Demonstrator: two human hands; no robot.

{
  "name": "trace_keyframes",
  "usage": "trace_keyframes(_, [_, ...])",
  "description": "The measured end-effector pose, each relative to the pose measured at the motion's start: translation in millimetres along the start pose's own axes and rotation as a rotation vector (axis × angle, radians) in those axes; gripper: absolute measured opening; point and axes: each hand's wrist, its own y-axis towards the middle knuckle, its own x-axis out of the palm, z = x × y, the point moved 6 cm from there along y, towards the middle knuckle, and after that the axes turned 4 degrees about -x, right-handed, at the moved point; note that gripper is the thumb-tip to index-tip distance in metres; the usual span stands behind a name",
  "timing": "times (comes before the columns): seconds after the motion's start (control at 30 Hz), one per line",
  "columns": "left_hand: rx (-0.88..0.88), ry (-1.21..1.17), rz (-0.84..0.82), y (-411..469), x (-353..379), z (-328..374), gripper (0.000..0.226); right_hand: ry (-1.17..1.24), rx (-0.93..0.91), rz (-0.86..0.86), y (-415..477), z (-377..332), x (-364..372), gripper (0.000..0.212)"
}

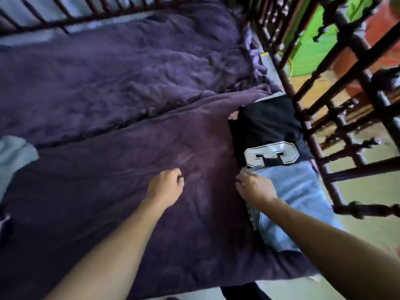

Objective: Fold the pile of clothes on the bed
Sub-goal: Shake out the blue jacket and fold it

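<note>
The step in hand looks like settling a folded piece onto the finished stack at the right of the frame. The right hand (pixel 255 188) rests on the folded jeans (pixel 303 191), pale blue and flat, touching a folded black jersey (pixel 266 126). Whether its grip pinches the denim cannot be told. The left hand (pixel 165 185) hovers over the purple blanket (pixel 119 152), its grip loose and holding nothing. The next move probably calls for a reach to the pale garment (pixel 13 156) at the left edge.

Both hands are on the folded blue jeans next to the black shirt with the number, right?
Not quite. Only the right hand is on the folded blue jeans next to the black shirt with the number; the left hand is over the purple blanket, holding nothing. The head view shows it.
</note>
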Motion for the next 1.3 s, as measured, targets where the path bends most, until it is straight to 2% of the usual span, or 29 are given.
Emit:
trace_keyframes(0.17, [-0.191, -0.078, 0.028, -124, -10, -121, 0.019, -0.09, -0.254, -0.084, -56, -124, 27, 0.022])
trace_keyframes(0.33, [-0.354, -0.178, 0.145, -252, -35, -233, 0.016, -0.145, -0.456, -0.142, -111, -257, 38, 0.023])
trace_keyframes(0.47, [-0.503, -0.202, 0.232, -341, -67, -312, 0.016, -0.17, -0.612, -0.124, -147, -363, 38, 0.021])
trace_keyframes(0.67, [-0.634, -0.325, 0.359, -433, -107, -416, 0.011, -0.149, -0.832, -0.105, -176, -506, 38, 0.024])
trace_keyframes(0.8, [-0.697, -0.38, 0.42, -459, -121, -470, 0.014, -0.153, -0.939, -0.101, -173, -578, 48, 0.02])
trace_keyframes(0.93, [-0.724, -0.397, 0.394, -458, -130, -520, 0.014, -0.17, -0.965, -0.145, -147, -637, 73, 0.019])
trace_keyframes(1.17, [-0.761, -0.319, 0.317, -435, -166, -619, 0.014, -0.168, -0.857, -0.276, -79, -728, 124, 0.026])
trace_keyframes(1.3, [-0.77, -0.366, 0.309, -410, -181, -673, 0.011, -0.211, -0.778, -0.34, -47, -768, 153, 0.028])
